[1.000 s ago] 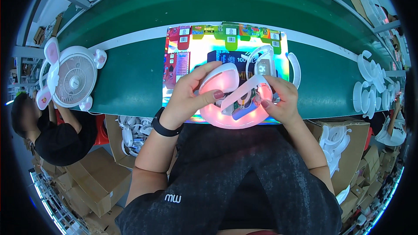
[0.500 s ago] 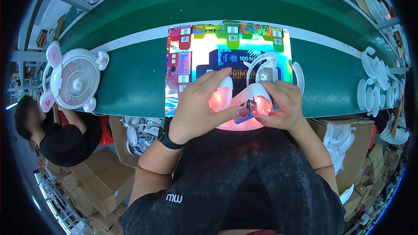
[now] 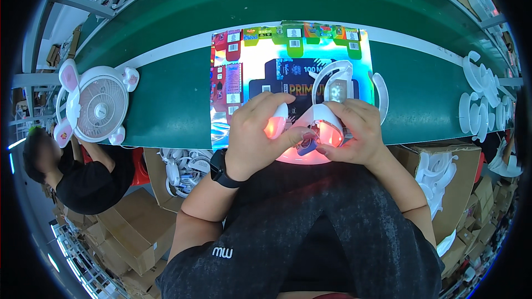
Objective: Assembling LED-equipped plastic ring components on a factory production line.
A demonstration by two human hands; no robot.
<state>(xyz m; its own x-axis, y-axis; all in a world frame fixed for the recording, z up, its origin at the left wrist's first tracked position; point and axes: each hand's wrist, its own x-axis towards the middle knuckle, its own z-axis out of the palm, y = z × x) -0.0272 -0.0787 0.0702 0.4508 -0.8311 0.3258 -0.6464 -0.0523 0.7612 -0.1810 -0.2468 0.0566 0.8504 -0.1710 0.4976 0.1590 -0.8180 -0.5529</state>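
A white curved plastic device [image 3: 326,113] glows red at both rounded ends, in front of my body at the near edge of the printed sheet. Wrapped round its left end, my left hand [image 3: 252,124] stretches its thumb across to the opening of the right end. A small purple-blue piece [image 3: 306,148] sits at that opening, by the thumb tip. My right hand [image 3: 359,133] grips the right end between fingers and thumb. Just beyond lies a white curved part [image 3: 336,66] with a grey panel [image 3: 337,90]. Beside it is a loose white curved strip [image 3: 381,95].
A shiny printed sheet [image 3: 255,50] covers part of the green table [image 3: 166,94]. A white rabbit-eared fan [image 3: 101,111] stands left; several white curved parts [image 3: 479,111] lie right. Boxes of parts [image 3: 160,185] [image 3: 463,188] flank me. Another person [image 3: 83,177] sits at left.
The view has shifted slightly. My left thumb has moved up a little at the right end's opening, and the purple-blue piece sits tilted further left. Both hands keep hold of the device.
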